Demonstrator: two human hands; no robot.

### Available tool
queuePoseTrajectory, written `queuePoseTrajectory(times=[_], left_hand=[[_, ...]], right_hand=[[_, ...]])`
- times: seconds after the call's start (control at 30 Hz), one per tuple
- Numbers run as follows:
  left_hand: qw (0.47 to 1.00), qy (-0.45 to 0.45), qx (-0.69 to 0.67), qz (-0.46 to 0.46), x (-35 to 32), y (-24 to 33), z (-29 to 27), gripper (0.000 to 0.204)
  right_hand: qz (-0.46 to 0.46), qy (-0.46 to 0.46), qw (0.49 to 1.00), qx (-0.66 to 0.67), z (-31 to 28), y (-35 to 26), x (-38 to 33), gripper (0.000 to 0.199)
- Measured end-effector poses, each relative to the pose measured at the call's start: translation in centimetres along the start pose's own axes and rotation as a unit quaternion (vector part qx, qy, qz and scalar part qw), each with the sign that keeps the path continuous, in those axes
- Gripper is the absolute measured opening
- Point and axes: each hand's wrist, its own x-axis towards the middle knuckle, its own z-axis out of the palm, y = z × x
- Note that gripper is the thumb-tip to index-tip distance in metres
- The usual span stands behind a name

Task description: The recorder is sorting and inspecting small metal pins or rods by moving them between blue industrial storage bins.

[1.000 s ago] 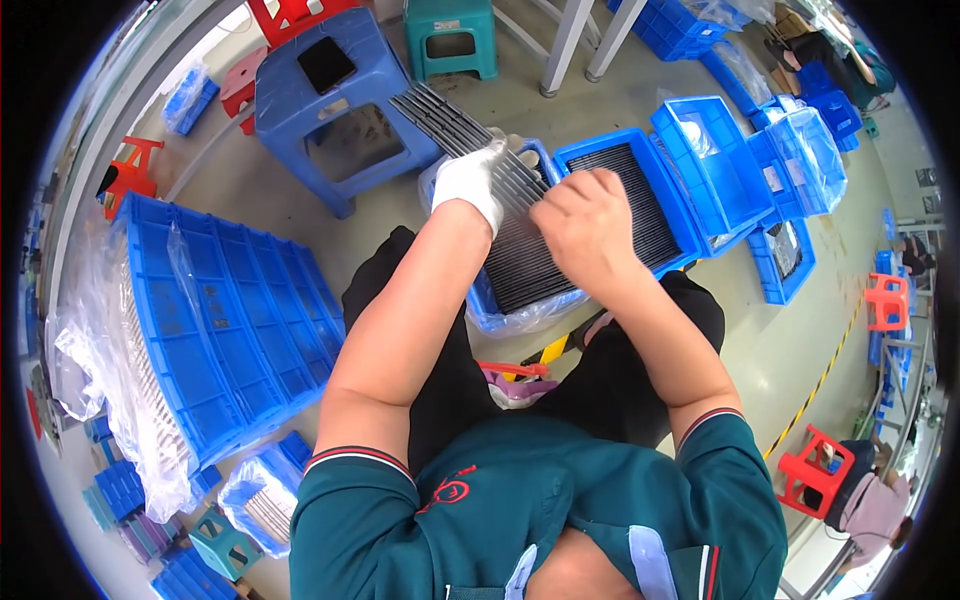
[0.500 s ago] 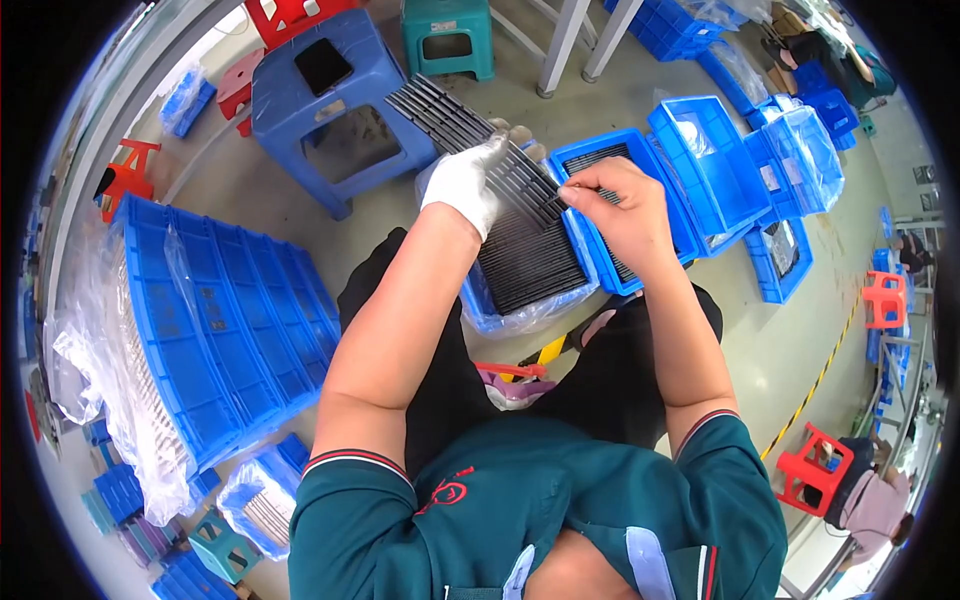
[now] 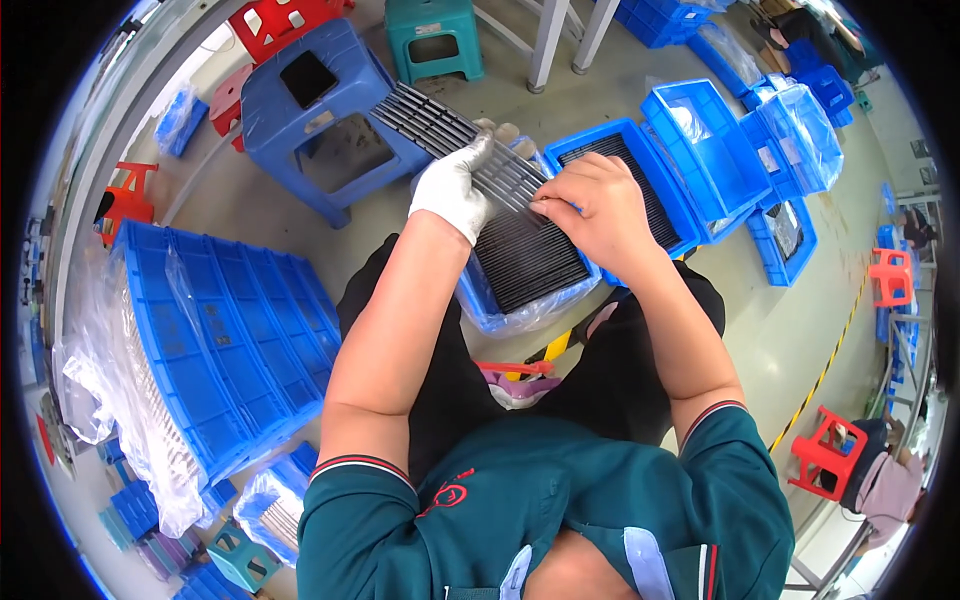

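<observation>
My left hand (image 3: 455,190), in a white glove, is closed around a row of thin black rods (image 3: 425,118) held side by side and slanting from upper left to lower right. My bare right hand (image 3: 597,208) pinches at the lower right end of these rods; its fingertips hide what exactly they grip. Below the hands, a blue bin lined with clear plastic (image 3: 535,318) holds many similar black rods (image 3: 530,265) in rows. To its right, another blue bin (image 3: 683,232) also contains black rods (image 3: 645,195), partly covered by my right hand.
A blue stool (image 3: 270,130) bearing a black pad stands at the upper left, near a green stool (image 3: 432,40). Stacked blue crates (image 3: 230,340) rise on my left. More blue bins (image 3: 708,160) lie at the right, and a person sits on a red stool (image 3: 828,452).
The rods and both hands have shifted slightly left. My right fingers have moved in closer over the rods' lower end. The whole view has shifted a little.
</observation>
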Motion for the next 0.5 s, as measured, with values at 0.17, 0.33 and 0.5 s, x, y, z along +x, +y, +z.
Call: queuePoseTrajectory(times=[0.17,0.33,0.5], left_hand=[[0.998,-0.056,-0.018,-0.009,0.01,0.3,-0.17,0.012],[0.993,-0.118,-0.015,-0.012,-0.48,0.67,0.16,0.017],[0.993,-0.116,0.004,0.014,-0.44,0.29,0.25,0.017]], right_hand=[[0.009,-0.004,1.0,0.015,0.35,0.35,-0.02,0.009],[0.053,-0.01,0.996,0.067,-0.1,0.84,0.08,0.009],[0.116,-0.025,0.985,0.125,-0.32,0.89,0.11,0.008]])
